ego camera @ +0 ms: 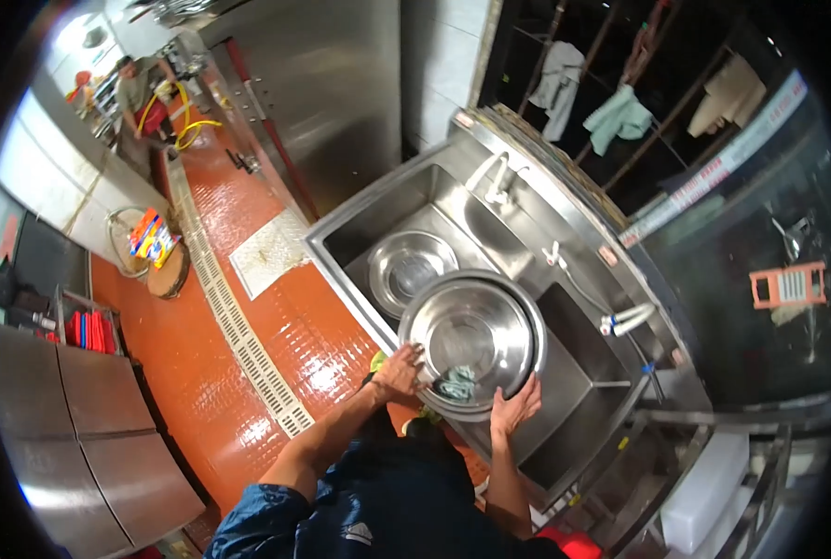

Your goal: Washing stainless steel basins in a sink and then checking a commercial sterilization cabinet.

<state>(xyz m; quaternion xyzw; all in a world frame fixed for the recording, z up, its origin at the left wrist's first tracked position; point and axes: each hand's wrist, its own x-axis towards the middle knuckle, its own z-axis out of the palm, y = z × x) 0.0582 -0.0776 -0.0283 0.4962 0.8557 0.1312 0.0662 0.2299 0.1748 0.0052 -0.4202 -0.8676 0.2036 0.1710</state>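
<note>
A stack of stainless-steel basins [468,307] is in front of me, above the divider of a double sink [359,297]. More than one rim shows at its right side. My left hand [399,372] grips the stack's near left rim, with the fingers reaching inside. On the near right, my right hand [516,408] holds the rim from outside. A crumpled green cloth [455,383] lies inside the top basin, close to my left fingers. Another steel basin [413,269] rests in the left sink bowl, partly hidden by the stack.
White faucets [497,183] and a hose tap [628,319] line the sink's back edge. Behind it, cloths [618,119] hang from bars. A drain grate [237,325] crosses the wet red floor. Far left, a person [143,98] is near a yellow hose [188,129].
</note>
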